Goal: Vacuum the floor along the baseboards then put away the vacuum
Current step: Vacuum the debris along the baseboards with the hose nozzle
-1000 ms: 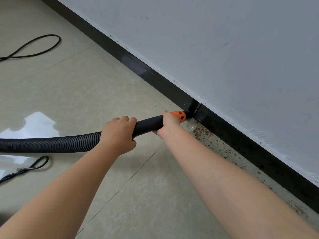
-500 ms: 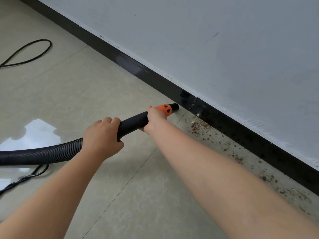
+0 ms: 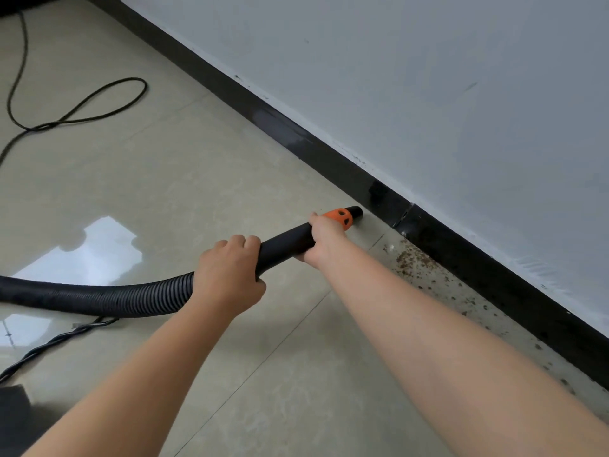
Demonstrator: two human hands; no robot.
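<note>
Vacuum hose (image 3: 99,300): your left hand (image 3: 227,278) and right hand (image 3: 324,239) gripped it, nozzle (image 3: 356,212) near the black baseboard (image 3: 329,166).

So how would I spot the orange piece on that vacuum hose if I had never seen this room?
Find the black baseboard under the pale wall, then follow the ribbed black hose across the tiled floor toward it. Just past the right hand, near the nozzle tip, sits the orange collar. It is the only bright colour on the otherwise black hose, with dark oval holes in it.
</note>
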